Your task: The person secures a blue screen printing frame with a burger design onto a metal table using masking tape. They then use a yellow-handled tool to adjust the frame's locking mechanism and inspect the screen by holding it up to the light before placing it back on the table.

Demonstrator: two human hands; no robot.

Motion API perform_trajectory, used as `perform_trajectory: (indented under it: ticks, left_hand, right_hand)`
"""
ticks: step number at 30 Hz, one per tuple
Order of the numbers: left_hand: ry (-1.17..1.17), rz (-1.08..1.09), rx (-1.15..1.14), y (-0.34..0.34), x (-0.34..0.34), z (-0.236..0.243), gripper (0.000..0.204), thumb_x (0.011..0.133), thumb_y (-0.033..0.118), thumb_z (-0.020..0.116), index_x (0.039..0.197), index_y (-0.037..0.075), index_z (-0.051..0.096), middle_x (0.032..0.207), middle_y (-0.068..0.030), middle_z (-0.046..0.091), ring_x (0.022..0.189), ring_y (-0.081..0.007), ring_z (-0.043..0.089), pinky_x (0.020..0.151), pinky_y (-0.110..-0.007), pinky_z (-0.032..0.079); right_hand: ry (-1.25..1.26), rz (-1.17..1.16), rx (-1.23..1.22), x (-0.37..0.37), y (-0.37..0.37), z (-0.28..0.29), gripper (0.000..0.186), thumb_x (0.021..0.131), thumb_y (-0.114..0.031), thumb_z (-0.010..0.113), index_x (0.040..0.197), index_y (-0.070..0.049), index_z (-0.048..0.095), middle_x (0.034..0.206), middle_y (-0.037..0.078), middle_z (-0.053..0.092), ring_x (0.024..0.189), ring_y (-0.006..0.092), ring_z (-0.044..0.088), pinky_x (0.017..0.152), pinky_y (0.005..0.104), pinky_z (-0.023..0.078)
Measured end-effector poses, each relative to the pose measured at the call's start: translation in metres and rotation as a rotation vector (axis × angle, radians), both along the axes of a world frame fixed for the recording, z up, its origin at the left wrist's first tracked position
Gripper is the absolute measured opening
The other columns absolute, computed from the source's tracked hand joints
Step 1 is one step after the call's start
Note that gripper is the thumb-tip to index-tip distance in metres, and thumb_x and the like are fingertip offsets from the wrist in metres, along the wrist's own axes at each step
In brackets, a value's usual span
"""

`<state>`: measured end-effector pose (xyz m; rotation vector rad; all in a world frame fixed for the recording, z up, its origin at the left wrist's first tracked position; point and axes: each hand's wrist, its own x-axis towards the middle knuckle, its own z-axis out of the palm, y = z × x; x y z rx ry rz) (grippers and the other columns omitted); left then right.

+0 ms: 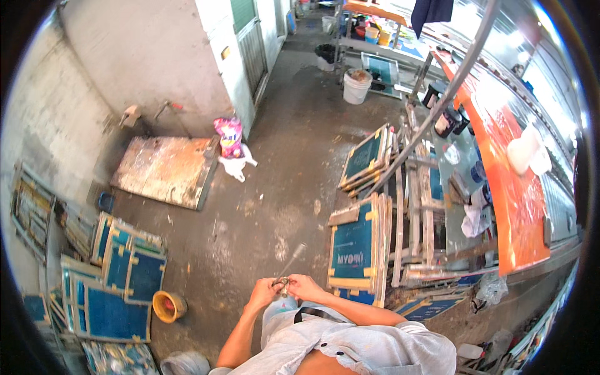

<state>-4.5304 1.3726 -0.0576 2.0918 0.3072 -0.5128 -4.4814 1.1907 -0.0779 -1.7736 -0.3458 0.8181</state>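
Observation:
Both hands meet in front of my waist. My left hand (265, 293) and my right hand (306, 288) are closed, fingertips together, around a small metallic-looking piece (283, 285). Its kind is too small to make out. From between the hands a thin, pale rod-like streak (293, 257) points away over the floor, with a blurred whitish far end; whether it is solid or a jet of liquid I cannot tell. Below the hands are my light trousers, with a bluish patch, and a dark strap (312, 313).
Blue-meshed framed screens (145, 275) lean at left beside a yellow bucket (169, 306). More screens (351, 250) stack at right under a bench with an orange top (500, 181). A low slab (165, 169), a pink bag (229, 137) and a white bucket (357, 87) stand farther off.

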Motion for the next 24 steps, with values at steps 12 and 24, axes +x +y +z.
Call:
perform_trajectory:
  ticks: [12,24]
  left_hand:
    - [0.046,-0.046,-0.26,0.081,0.431,-0.053,0.023,0.091,0.022,0.066,0.091,0.0,0.072,0.067,-0.0039,0.065,0.055,-0.0098,0.059,0.05,-0.028,0.048]
    - [-0.028,0.562,-0.274,0.249,0.796,-0.05,0.012,0.09,0.006,0.061,0.081,-0.001,0.066,0.067,-0.0035,0.063,0.053,-0.0136,0.058,0.045,-0.03,0.047]
  right_hand:
    - [0.42,-0.387,0.279,0.394,0.063,-0.049,0.016,0.091,-0.013,0.064,0.087,0.002,0.068,0.077,0.009,0.069,0.068,0.0155,0.067,0.062,0.0295,0.057]
    - [0.042,-0.203,-0.29,0.903,0.077,-0.09,0.063,0.091,-0.06,0.054,0.088,0.0,0.072,0.083,0.009,0.071,0.077,0.0152,0.066,0.068,0.0307,0.053]
